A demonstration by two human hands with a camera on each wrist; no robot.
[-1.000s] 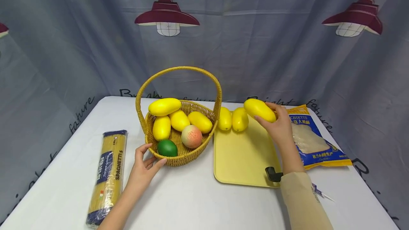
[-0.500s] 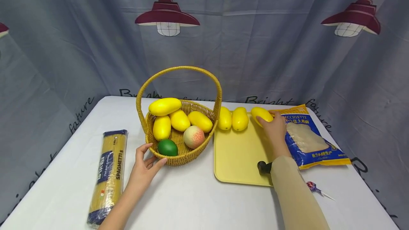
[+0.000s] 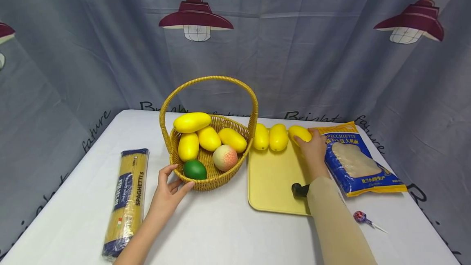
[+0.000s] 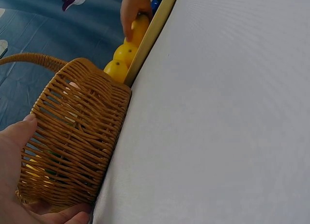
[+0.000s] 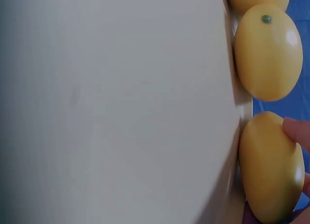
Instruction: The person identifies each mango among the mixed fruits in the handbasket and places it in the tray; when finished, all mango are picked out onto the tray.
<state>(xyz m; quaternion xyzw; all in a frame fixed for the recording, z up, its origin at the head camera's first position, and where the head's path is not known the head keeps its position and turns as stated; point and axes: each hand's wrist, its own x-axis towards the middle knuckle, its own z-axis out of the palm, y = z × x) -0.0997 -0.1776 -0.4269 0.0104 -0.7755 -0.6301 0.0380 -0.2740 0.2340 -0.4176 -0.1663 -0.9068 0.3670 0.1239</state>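
My right hand [image 3: 315, 150] holds a yellow mango [image 3: 299, 134] at the back right of the yellow tray [image 3: 276, 183], with the thumb on its near side. Two more mangoes [image 3: 278, 137] lie left of it along the tray's back edge. In the right wrist view the held mango [image 5: 271, 168] lies close to its neighbour [image 5: 269, 52]. My left hand [image 3: 167, 195] grips the front left of the wicker basket [image 3: 217, 182], thumb and fingers spread on its side. Inside are several mangoes [image 3: 188, 147], a peach [image 3: 225, 158] and a green fruit [image 3: 195, 169].
A spaghetti pack [image 3: 126, 203] lies on the left of the white table. To the right of the tray is a blue and yellow orecchiette bag [image 3: 362, 162], with a lollipop [image 3: 360, 216] in front of it. A grey curtain [image 3: 235, 64] hangs behind.
My right hand has lowered the mango onto the back right of the tray, beside the other two. The left hand stays at the basket. The peach has rolled slightly.
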